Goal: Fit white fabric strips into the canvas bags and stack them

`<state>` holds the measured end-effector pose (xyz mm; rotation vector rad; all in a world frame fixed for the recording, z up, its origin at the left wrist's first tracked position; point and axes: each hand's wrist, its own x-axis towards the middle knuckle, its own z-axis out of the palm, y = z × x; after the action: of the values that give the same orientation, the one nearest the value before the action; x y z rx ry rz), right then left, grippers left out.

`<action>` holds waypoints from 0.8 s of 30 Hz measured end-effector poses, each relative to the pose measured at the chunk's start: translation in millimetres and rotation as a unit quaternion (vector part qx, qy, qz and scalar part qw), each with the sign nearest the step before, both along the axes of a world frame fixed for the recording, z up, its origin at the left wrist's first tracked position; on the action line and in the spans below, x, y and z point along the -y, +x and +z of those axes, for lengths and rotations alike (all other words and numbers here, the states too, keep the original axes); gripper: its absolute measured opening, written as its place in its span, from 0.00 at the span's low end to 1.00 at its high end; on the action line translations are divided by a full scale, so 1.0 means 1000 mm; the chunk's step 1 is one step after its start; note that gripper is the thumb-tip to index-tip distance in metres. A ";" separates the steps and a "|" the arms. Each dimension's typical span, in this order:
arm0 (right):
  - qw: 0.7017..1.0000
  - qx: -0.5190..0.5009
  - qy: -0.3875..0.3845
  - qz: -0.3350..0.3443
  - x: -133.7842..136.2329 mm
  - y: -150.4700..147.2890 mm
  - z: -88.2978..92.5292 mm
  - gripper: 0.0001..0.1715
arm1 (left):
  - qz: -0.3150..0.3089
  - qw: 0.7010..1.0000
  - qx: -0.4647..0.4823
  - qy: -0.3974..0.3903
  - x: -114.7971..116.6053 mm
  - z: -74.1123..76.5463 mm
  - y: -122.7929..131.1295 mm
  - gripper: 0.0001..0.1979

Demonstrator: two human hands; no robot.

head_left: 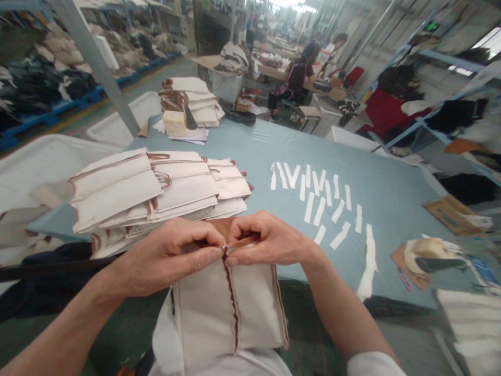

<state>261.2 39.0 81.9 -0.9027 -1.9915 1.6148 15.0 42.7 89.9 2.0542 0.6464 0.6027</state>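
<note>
A cream fabric bag piece [203, 313] with a brown seam down its middle hangs in front of me at the table's edge. My left hand [176, 250] pinches its top edge just left of the seam. On the other side of the seam, my right hand [266, 240] grips the same edge between thumb and bent fingers. The two hands nearly meet there. Part of a brown panel [219, 224] shows behind my fingers. What lies under the fingertips is hidden.
Stacked cream bag pieces [183, 180] with brown trim lie left on the blue table [270, 138]. White strips [309, 208] are spread to the right. A tape dispenser [438, 261] sits at far right, another pile [195, 96] at the back. A seated person [295, 78] is in the background.
</note>
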 end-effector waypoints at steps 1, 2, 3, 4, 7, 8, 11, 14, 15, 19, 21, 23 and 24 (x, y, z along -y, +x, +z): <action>1.000 0.000 0.017 -0.008 0.001 -0.001 -0.001 0.22 | 0.011 1.000 -0.004 0.002 0.001 0.000 0.001 0.11; 0.999 0.001 0.042 -0.021 0.003 -0.002 -0.001 0.22 | 0.025 1.000 -0.006 0.005 0.003 0.000 0.002 0.11; 0.997 0.002 0.073 -0.038 0.005 -0.003 0.000 0.21 | 0.037 0.999 -0.006 0.009 0.005 0.000 0.003 0.11; 0.993 0.003 0.106 -0.055 0.008 -0.005 0.000 0.20 | 0.047 0.999 -0.006 0.015 0.007 0.000 0.004 0.10; 0.980 -0.006 0.174 -0.093 0.014 -0.009 0.004 0.15 | 0.074 0.997 -0.005 0.038 0.011 0.000 0.006 0.10; 0.978 -0.009 0.183 -0.099 0.016 -0.010 0.006 0.13 | 0.083 0.996 -0.004 0.045 0.012 -0.001 0.006 0.10; 0.968 0.009 0.221 -0.119 0.018 -0.015 0.007 0.08 | 0.110 0.993 0.001 0.047 0.014 -0.002 0.008 0.10; 0.945 0.052 0.288 -0.144 0.018 -0.019 0.003 0.06 | 0.136 0.990 0.017 0.024 0.014 -0.004 0.010 0.10; 0.941 0.057 0.299 -0.145 0.018 -0.020 0.002 0.06 | 0.144 0.989 0.026 0.013 0.014 -0.005 0.010 0.11; 0.952 0.048 0.275 -0.129 0.014 -0.022 -0.004 0.09 | 0.154 0.985 0.070 -0.034 0.011 -0.011 0.010 0.11; 0.959 0.037 0.256 -0.117 0.012 -0.023 -0.004 0.11 | 0.149 0.983 0.089 -0.061 0.009 -0.015 0.007 0.10; 0.963 0.030 0.246 -0.105 0.011 -0.023 -0.003 0.12 | 0.143 0.982 0.097 -0.082 0.008 -0.018 0.004 0.11; 0.965 0.027 0.242 -0.100 0.010 -0.023 -0.002 0.12 | 0.139 0.982 0.094 -0.089 0.007 -0.018 0.003 0.10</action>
<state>238.4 29.0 80.1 -0.9187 -2.1165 0.9388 18.2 35.5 72.3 1.7295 0.8490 0.8562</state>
